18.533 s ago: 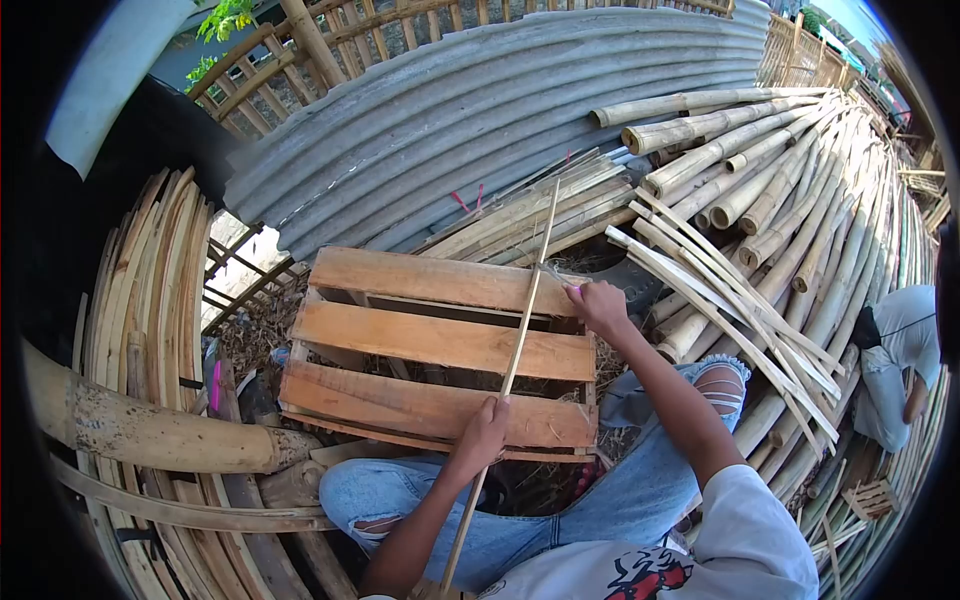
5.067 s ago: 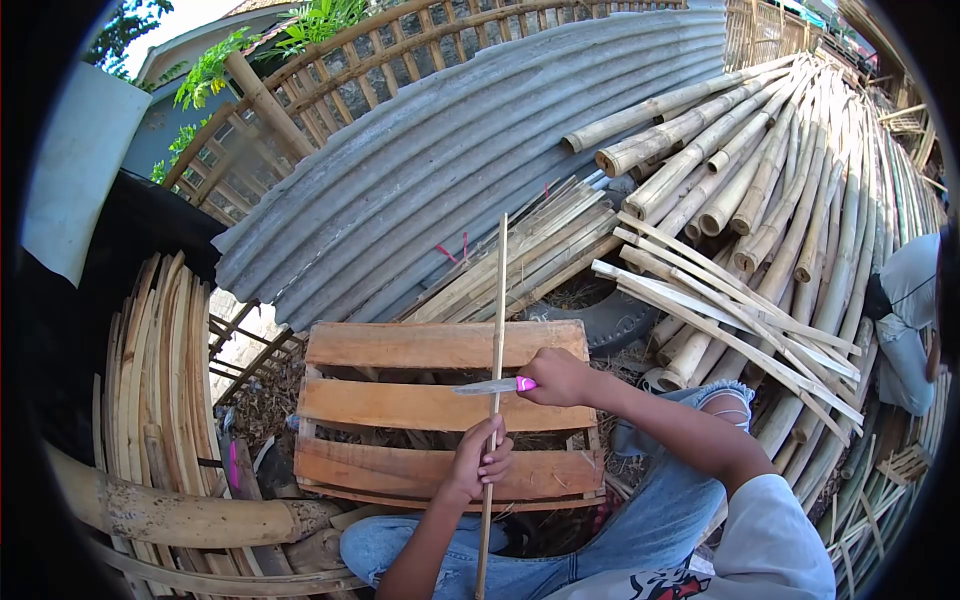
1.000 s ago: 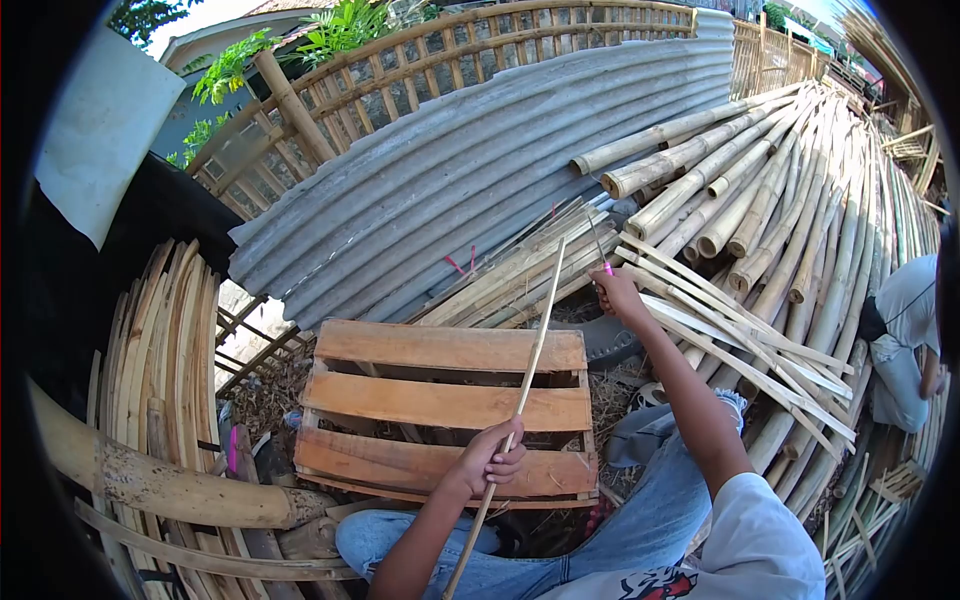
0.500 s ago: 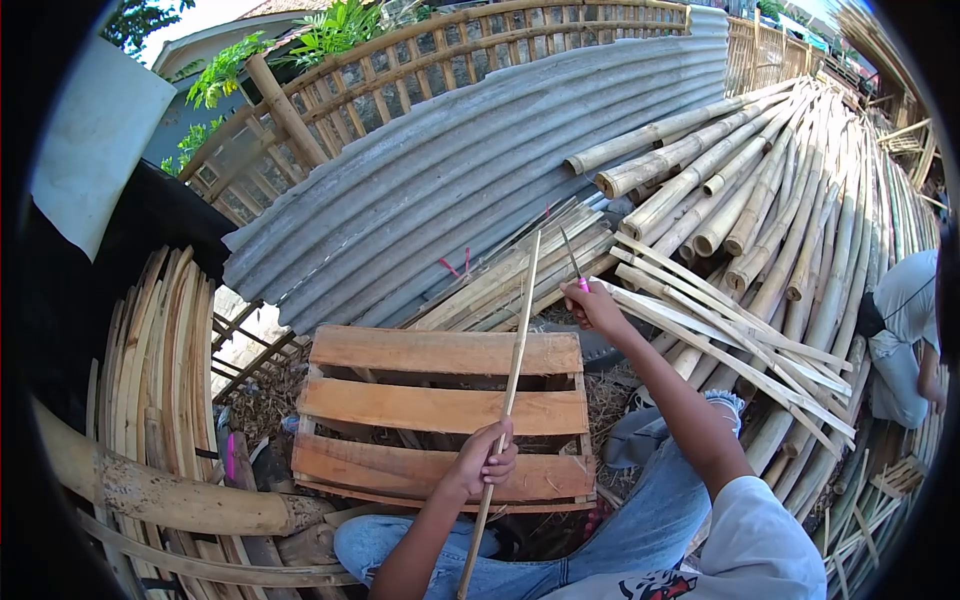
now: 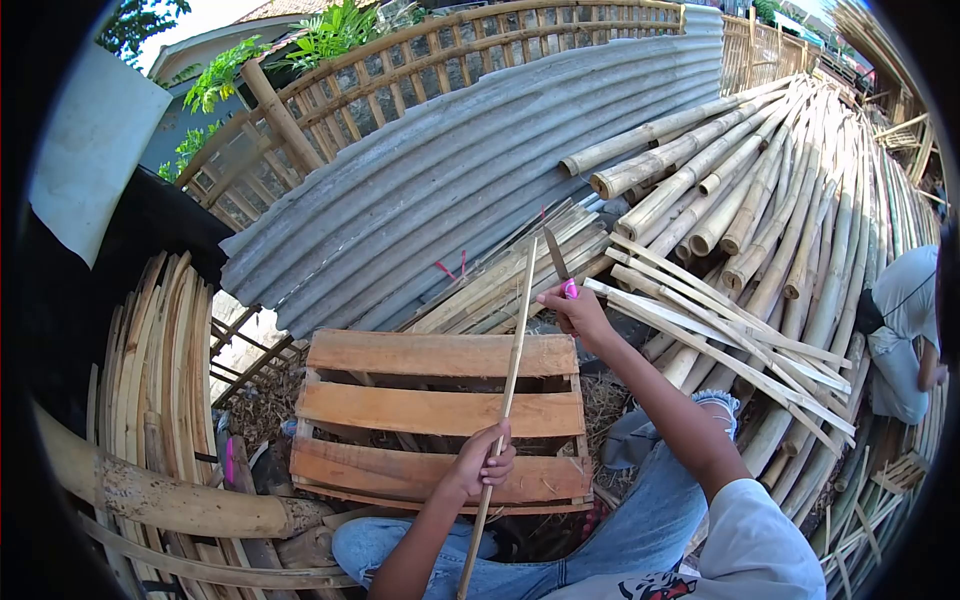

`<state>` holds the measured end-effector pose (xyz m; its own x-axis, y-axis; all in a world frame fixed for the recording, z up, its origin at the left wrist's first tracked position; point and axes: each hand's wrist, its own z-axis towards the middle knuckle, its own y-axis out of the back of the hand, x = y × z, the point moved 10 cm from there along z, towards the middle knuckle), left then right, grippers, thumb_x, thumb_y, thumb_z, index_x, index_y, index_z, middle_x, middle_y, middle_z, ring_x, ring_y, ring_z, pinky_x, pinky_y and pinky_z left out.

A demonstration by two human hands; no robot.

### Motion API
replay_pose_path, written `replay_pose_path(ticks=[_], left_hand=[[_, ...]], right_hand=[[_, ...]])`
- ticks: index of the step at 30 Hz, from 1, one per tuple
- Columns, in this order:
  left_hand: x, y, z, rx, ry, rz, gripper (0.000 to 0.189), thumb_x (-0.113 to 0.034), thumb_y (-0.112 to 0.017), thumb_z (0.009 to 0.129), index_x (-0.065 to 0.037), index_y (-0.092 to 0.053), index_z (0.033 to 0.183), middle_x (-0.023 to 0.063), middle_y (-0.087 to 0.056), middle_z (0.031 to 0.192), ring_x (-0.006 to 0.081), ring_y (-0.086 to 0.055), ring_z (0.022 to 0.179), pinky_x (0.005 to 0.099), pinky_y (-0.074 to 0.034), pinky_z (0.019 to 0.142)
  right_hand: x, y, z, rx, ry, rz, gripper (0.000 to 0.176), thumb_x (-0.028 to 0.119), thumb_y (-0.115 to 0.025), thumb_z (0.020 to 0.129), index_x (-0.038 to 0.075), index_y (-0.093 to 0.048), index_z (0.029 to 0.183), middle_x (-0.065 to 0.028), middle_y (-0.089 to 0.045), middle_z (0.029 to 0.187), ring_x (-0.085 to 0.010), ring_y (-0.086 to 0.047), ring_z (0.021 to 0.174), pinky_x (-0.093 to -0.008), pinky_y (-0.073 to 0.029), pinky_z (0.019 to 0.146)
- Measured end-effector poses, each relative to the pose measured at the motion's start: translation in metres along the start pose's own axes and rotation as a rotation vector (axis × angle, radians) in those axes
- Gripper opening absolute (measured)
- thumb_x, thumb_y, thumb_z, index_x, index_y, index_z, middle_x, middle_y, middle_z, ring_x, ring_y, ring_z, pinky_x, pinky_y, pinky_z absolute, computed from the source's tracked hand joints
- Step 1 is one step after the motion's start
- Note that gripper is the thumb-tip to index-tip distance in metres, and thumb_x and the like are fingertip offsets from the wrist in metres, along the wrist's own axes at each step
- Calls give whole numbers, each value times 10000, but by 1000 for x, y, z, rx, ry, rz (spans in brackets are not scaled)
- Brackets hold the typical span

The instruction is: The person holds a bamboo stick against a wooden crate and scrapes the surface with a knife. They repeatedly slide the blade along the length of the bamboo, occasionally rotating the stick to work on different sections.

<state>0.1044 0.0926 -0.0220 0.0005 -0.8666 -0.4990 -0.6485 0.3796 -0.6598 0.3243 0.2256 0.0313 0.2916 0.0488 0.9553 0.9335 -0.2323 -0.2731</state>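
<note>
A long, thin bamboo strip [image 5: 516, 352] stands nearly upright, leaning a little to the right at its top. My left hand [image 5: 484, 460] is closed round its lower part, above the front slats of a wooden crate [image 5: 440, 408]. Beside the strip's upper part, my right hand [image 5: 580, 315] grips a knife [image 5: 557, 255] by its pink handle, with the blade pointing up. The blade is close to the strip; whether they touch I cannot tell.
Split bamboo strips [image 5: 165, 360] stand bundled at the left, near a thick bamboo pole [image 5: 190, 502]. More strips [image 5: 740, 340] lie across bamboo poles [image 5: 750, 210] at the right. Corrugated sheeting [image 5: 430, 190] runs behind. A person [image 5: 905, 310] crouches at the far right.
My right hand has moved slightly left and down with the knife, whose blade has turned to show its broad side and is nearer the strip. My left hand has barely moved.
</note>
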Motion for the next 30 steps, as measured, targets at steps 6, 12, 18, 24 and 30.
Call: replay_pose_path(ticks=[6,12,18,24,30], left_hand=[[2,1,2,11,9,14,376,-440,-440,949,-131,-401,738,-45,-289,478,37,-224,336,184,-182,306],[1,1,2,33,-2,5,366,-427,-426,958,-132,-406,743,-46,-284,479,37,-225,337,181,-184,307],[2,3,2,19,-2,38,393,-449,-368,969,-131,-414,742,-42,-274,472,41,-202,329,189,-179,304],[1,3,1,-10,1,21,393,-446,-362,972,-131,-413,742,-42,-276,473,40,-201,325,185,-182,300],[1,4,4,14,-1,34,392,-442,-353,975,-132,-411,743,-40,-276,473,42,-206,324,188,-182,299]], right_hand=[[-6,1,5,-33,-22,20,170,189,-688,819,46,-597,816,54,-364,471,-54,-268,357,-241,-177,371],[-8,-1,6,2,-26,45,119,157,-659,834,49,-611,824,50,-372,481,-55,-277,364,-234,-183,373],[-7,5,6,-44,5,-7,123,164,-645,840,45,-619,844,49,-392,496,-51,-300,376,-224,-202,376],[3,5,1,-67,50,-84,140,126,-665,802,9,-656,877,43,-497,574,-28,-373,457,-211,-258,421],[7,1,3,-84,109,-176,152,131,-680,801,-6,-662,864,51,-518,614,-23,-394,519,-205,-293,471]])
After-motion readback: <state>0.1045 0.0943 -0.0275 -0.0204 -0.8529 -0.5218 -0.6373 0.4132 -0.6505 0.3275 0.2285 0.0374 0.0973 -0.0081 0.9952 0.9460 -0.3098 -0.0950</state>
